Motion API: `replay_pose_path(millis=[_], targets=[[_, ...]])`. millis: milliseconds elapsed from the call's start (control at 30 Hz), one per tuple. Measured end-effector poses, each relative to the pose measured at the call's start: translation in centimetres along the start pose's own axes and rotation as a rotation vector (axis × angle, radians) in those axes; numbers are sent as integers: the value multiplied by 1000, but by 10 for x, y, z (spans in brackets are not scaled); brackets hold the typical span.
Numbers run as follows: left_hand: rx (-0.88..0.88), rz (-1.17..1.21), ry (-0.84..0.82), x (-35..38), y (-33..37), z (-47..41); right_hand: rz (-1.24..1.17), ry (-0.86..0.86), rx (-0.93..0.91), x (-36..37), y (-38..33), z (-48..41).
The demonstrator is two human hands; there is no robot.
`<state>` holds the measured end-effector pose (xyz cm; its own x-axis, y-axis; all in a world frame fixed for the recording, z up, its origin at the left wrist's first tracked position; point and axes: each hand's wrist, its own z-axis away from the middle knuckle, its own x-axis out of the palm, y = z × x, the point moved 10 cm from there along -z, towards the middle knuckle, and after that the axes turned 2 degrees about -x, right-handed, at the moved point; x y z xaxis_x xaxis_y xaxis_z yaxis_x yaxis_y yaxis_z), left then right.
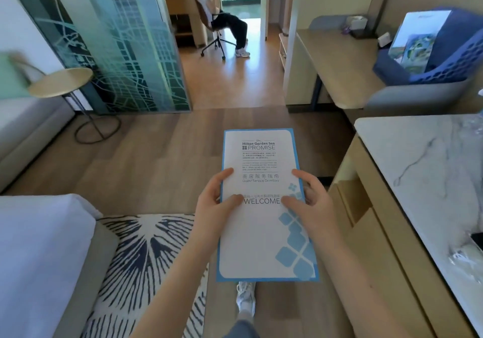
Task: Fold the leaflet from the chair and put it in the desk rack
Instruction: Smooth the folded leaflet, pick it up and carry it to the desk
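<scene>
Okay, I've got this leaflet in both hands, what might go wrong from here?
The leaflet is held in mid-air by the left hand and right hand, with nothing firm beneath it, so a fold could crease crooked. The blue rack already holds a brochure, so sliding yours in might snag.

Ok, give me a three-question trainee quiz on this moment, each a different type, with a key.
1. True or false: the leaflet is held by both the left hand and the right hand.
2. Which large word is printed across its middle? A) PROMISE B) WELCOME C) MENU
3. Fill in: a second leaflet stands in the blue ____ at upper right.

Key: 1 true; 2 B; 3 rack.
</scene>
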<state>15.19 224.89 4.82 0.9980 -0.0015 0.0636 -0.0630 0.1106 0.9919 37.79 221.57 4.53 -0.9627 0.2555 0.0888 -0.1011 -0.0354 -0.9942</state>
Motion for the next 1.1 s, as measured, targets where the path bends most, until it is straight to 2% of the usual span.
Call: replay_pose_path(millis=[333,500,700,867,1100], targets=[[55,31,-151,65,65,-301,-31,111,-39,23,-48,-282],[8,32,-193,111,71,-422,-19,172,-46,11,-56,-399],[-37,19,-237,188,64,-573,-19,239,-44,-28,-44,-554],[-46,7,-325,269,86,-695,-23,316,-51,-71,-62,-677],[-77,-41,-471,380,100,-827,6,502,-79,-136,-89,-794]])
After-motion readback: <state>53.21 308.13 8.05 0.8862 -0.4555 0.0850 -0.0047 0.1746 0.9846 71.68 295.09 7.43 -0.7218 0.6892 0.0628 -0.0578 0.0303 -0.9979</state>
